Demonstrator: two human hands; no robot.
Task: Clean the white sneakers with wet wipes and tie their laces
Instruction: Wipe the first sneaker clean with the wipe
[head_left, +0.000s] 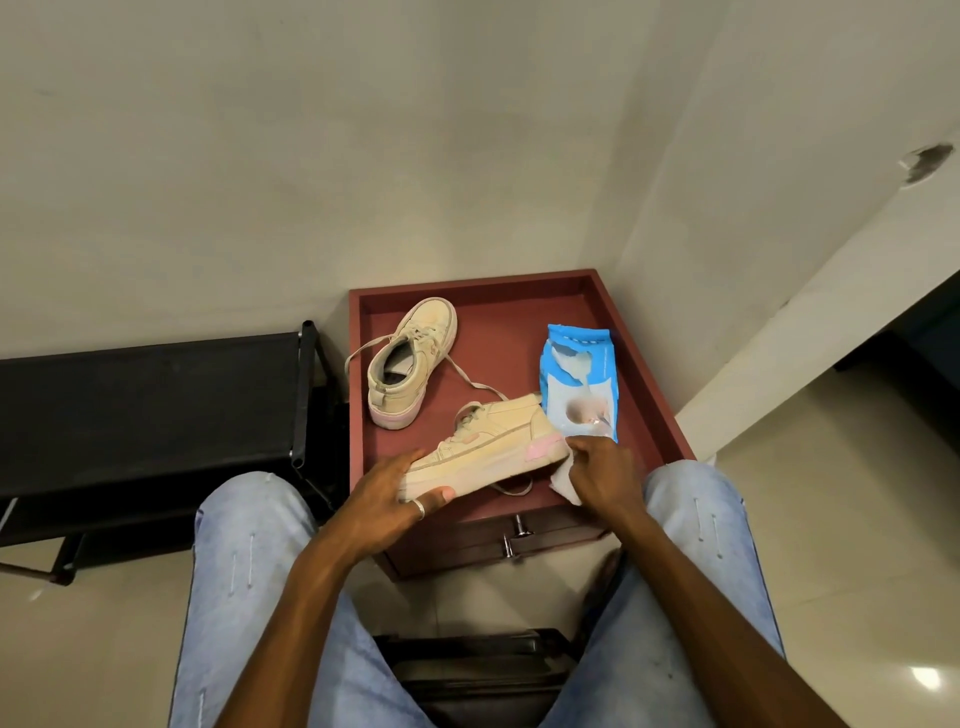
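Observation:
One white sneaker (498, 441) with a pink heel patch lies on its side at the near edge of the red-brown cabinet top (649, 343). My left hand (395, 499) grips its toe end around the sole. My right hand (597, 467) holds a crumpled white wet wipe (563, 483) against the pink heel. The second sneaker (410, 358) stands upright at the back left, its laces loose and trailing across the top. A blue pack of wet wipes (579, 379) lies to the right, its flap peeled open.
A black shoe rack (156, 405) stands to the left of the cabinet. Walls close in behind and on the right. Drawer handles (517, 535) face my knees, which flank the cabinet. A dark seat (478, 670) is below me.

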